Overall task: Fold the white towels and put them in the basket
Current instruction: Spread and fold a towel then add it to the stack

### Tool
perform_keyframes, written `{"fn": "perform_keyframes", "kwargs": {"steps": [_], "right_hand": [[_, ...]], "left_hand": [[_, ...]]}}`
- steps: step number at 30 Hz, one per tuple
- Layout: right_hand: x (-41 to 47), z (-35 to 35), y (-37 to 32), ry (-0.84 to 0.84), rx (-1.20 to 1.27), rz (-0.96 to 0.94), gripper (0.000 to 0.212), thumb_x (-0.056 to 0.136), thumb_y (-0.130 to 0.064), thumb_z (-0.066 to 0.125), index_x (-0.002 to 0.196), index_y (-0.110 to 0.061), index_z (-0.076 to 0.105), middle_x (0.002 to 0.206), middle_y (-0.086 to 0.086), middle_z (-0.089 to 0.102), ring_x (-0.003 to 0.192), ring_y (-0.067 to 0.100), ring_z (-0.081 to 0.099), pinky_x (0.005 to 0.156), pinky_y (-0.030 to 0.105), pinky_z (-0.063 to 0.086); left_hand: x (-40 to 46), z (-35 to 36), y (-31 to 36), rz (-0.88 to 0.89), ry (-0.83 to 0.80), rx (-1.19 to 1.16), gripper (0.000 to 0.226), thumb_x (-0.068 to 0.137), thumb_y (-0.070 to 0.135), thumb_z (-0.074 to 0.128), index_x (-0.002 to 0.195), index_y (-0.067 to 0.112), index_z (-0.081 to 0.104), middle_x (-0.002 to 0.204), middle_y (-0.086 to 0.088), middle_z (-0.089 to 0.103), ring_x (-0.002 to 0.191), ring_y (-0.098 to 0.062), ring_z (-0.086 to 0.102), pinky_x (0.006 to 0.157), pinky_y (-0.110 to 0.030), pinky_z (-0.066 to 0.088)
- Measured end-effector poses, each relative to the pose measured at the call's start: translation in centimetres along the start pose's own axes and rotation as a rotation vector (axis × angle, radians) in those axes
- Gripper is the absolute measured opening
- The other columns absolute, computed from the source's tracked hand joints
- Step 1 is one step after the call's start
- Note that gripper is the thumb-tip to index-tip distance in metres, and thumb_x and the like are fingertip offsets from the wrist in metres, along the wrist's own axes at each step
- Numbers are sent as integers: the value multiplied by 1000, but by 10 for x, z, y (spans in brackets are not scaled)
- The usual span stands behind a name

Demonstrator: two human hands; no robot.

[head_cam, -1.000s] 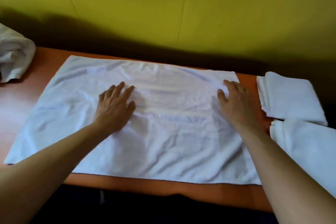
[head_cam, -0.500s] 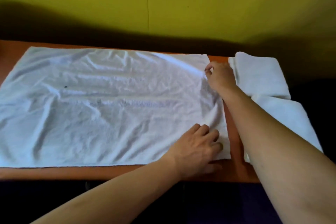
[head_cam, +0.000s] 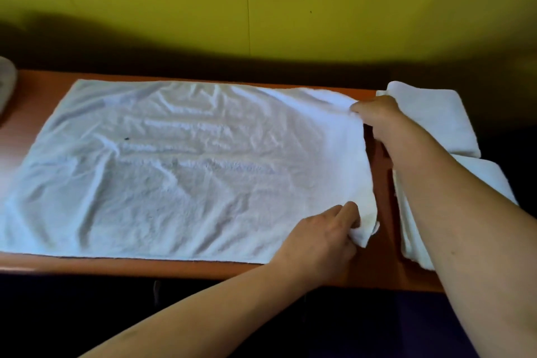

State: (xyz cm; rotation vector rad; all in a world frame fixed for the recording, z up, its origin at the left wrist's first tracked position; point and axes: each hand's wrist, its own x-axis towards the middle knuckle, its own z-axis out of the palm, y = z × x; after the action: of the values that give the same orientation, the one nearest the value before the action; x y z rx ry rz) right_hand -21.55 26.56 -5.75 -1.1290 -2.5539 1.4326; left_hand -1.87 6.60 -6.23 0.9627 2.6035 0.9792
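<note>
1. The white towel (head_cam: pixel 186 166) I am working on lies spread open and wrinkled across most of the table (head_cam: pixel 380 264), its long sides running along the table's near and far edges.
2. My left hand (head_cam: pixel 322 237) is at the towel's near right corner, close to the table's near edge. Its fingers are curled round that corner and have it pinched up into a small bunch, lifted a little off the wood.
3. My right hand (head_cam: pixel 374 116) is at the towel's far right corner, near the table's far edge. Thumb and fingers are closed on the cloth there, and the corner is drawn up slightly, so a ridge of fabric runs from it back toward the middle.
4. Between my two hands the towel's right edge hangs loose, with a strip of bare orange wood showing just beside it.
5. Two folded towels sit at the table's right end: one folded towel (head_cam: pixel 436 122) at the far right corner, just behind my right hand, and a second folded towel (head_cam: pixel 482 180) nearer me, partly hidden under my right forearm.
6. A small dark speck (head_cam: pixel 126 138) sits on the open towel's left half.
7. At the table's far left corner a bit of pale cloth (head_cam: pixel 7 81) shows, cut off by the frame.
8. A yellow wall (head_cam: pixel 261 3) stands behind the table's far edge.
</note>
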Motion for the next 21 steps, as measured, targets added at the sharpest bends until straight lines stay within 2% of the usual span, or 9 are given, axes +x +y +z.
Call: {"fn": "perform_keyframes", "kwargs": {"steps": [2,4,6,7,10,13,15,19,21], "right_hand": [[-7,-15,-3,2,113,32,36,86,-18,67,119,-4,63,115,16,66,99,31,66,79,34,50],[-15,-30,-8,-102,257,136,32,89,-22,64,116,-5,63,110,16,70,95,30,69,82,38,54],[-26,-44,-12,-255,395,219,10,97,-18,56,97,-11,62,87,8,71,75,19,69,63,24,55],[-32,-51,-12,-318,444,244,11,99,-16,52,91,-14,59,79,5,67,67,15,67,55,21,54],[-53,-66,-16,-343,506,291,15,98,-21,57,84,-15,58,73,2,64,66,11,63,53,21,55],[-72,-71,-32,-302,568,199,16,99,-24,58,83,-19,60,58,-4,68,51,6,64,50,18,51],[-84,-65,-49,-278,620,153,15,99,-25,58,85,-19,60,61,-3,69,51,6,65,46,19,50],[-99,-34,-91,-257,614,37,15,98,-22,59,85,-18,58,74,1,66,62,11,63,57,26,51],[-107,-8,-111,-266,576,-8,17,100,-21,56,83,-18,57,65,1,67,57,10,62,60,27,49]], "left_hand": [[-7,-3,8,-31,44,-116,21,93,23,58,93,22,36,87,-1,55,69,-28,48,58,-36,33],[-14,-9,18,-68,58,-207,19,94,28,58,97,24,39,89,0,59,70,-24,50,59,-33,34],[-20,-17,28,-97,85,-288,17,97,35,56,103,28,41,90,0,64,73,-23,55,60,-34,40],[-24,-21,34,-101,101,-323,16,98,40,53,102,31,41,88,0,65,73,-23,56,60,-34,41],[-37,-36,50,-140,154,-410,20,91,51,41,90,31,44,74,5,61,67,-20,53,59,-33,42],[-52,-53,55,-174,215,-514,15,91,37,41,78,30,42,57,10,51,55,-11,45,52,-25,36],[-62,-64,53,-198,265,-543,20,93,39,41,75,31,40,54,10,49,51,-10,42,48,-20,31],[-85,-90,28,-233,436,-521,36,97,51,39,76,22,36,52,5,42,50,-13,37,50,-29,34],[-100,-104,8,-286,525,-535,40,99,50,40,75,18,34,55,3,39,55,-22,42,55,-38,45]]}}
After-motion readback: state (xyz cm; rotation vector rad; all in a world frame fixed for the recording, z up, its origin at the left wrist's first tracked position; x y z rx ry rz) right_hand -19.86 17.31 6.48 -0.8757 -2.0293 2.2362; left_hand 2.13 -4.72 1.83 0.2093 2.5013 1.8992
